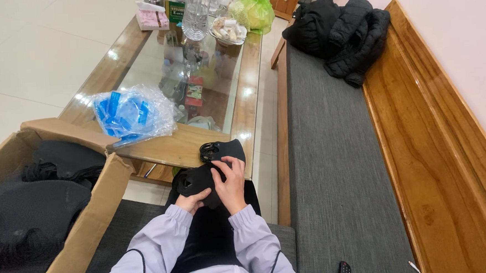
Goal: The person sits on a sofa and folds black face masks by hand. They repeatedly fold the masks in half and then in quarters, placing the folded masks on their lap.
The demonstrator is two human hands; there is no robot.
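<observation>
I sit on a grey bench cushion and hold a stack of black fabric face masks (207, 177) over my lap, just past the near corner of the table. My left hand (193, 200) grips the lower edge of the stack from underneath. My right hand (231, 181) presses on top of the masks, fingers curled over them. Another black mask with looped ear straps (221, 150) lies on the table edge right above my hands, touching the stack.
A glass-topped wooden table (177, 148) carries a clear bag of blue packets (131, 113), bottles, a tissue box and a green bag. An open cardboard box (100, 207) of black masks stands at my left. Black jackets (340, 31) lie on the bench. A remote (345, 270) rests beside me.
</observation>
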